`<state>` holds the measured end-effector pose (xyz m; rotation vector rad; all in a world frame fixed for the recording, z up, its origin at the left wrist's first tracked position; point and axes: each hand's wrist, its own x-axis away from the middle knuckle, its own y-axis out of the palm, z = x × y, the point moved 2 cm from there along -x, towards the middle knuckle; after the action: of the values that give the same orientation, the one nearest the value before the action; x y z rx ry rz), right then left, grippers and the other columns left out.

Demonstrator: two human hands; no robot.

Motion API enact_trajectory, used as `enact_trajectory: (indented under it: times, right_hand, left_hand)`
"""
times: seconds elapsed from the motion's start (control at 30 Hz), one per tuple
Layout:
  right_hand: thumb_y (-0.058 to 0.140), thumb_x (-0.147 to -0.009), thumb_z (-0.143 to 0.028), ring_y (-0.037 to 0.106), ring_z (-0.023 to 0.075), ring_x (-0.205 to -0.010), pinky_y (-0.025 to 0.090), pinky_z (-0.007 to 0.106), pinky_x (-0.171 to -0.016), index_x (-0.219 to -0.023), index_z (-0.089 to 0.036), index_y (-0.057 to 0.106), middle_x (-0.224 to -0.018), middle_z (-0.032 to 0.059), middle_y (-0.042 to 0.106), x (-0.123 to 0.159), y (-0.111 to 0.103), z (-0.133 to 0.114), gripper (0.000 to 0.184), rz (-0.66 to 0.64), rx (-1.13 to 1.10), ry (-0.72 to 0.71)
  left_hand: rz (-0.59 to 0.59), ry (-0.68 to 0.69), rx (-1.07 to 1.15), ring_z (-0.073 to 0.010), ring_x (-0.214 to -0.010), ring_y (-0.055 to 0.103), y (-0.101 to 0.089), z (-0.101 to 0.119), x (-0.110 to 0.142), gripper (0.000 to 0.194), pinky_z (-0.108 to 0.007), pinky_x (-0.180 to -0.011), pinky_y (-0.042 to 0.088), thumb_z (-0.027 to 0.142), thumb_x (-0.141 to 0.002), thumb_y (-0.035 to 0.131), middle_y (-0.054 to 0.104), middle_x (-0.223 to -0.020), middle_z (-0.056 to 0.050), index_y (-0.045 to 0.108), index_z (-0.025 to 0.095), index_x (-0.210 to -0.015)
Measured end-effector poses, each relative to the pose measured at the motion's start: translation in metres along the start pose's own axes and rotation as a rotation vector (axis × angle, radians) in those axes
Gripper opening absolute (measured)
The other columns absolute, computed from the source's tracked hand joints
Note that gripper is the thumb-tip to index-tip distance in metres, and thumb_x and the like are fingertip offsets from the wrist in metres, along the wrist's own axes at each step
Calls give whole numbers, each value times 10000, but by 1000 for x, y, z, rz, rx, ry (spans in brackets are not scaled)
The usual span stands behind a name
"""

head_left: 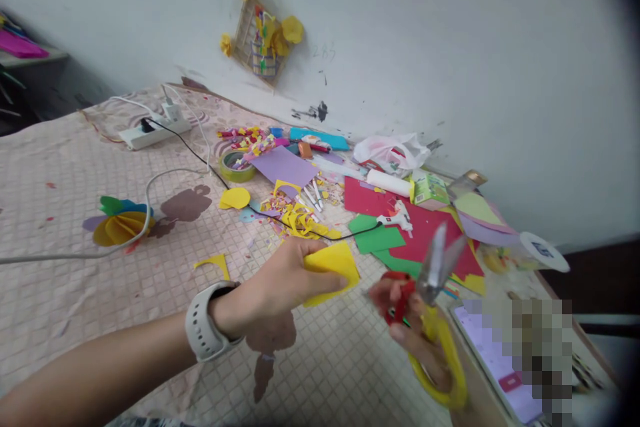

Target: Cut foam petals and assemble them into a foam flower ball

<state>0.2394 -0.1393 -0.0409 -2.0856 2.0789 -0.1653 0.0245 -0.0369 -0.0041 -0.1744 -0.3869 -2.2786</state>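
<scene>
Pale pink quilted cloth (60,227), printed with a small tile pattern, carries everything here and runs up to the wall along its far edge. Near its left side lies a paper fan flower (123,227) in yellow, green and blue, with a white power strip (153,133) towards the far left corner. Towards the far edge sit a roll of yellow-green tape (237,167) and a lilac paper sheet (277,170), while a curved yellow offcut (213,265) lies nearer the front.

At the front middle, the left hand (265,287), wearing a white smartwatch (203,320), is clamped on a folded yellow foam sheet (330,273), pinching it near one end. The sheet looks light, soft and easily bent, so it would handle best gripped close to the fold, where its layers stay together.

Further right, a white glue gun (397,217) rests on a red paper sheet (425,240) beside a green paper sheet (375,237). The right hand (400,327) is closed around yellow-handled scissors (447,367), held apart from the foam with their blurred steel blades raised. A red object shows at its fingers, but I cannot tell what it is. By the right edge lies a tablet (487,360), its screen partly pixelated.
</scene>
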Motion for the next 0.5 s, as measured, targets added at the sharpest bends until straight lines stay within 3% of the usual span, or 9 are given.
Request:
enact_trajectory:
  times: [0.07,0.23,0.5]
  right_hand:
    - [695,-838,-313,590,194,-923,486,335,-815,-941,-290,510,-1055,20,630,-18,9,-16,214,61,-1,-32]
    - [665,-772,-172,572,148,-772,493,257,-686,-904,-274,505,-855,-32,563,-51,33,-40,231,-11,47,-81]
    - [619,-742,-191,506,131,-638,462,250,-589,-843,-232,501,-761,-40,515,-54,37,-41,161,-47,127,-9]
  left_hand:
    - [-17,7,-78,-74,-528,439,5,-1,0,148,-199,-487,313,283,-719,697,548,-620,43,635,149,-729]
    - [-80,26,-209,-68,-508,340,11,-7,-3,204,-220,-470,247,315,-754,651,423,-582,68,547,164,-665]
    - [-139,46,-277,-63,-514,353,0,-8,-11,221,-204,-473,256,292,-719,691,441,-573,68,546,160,-617]
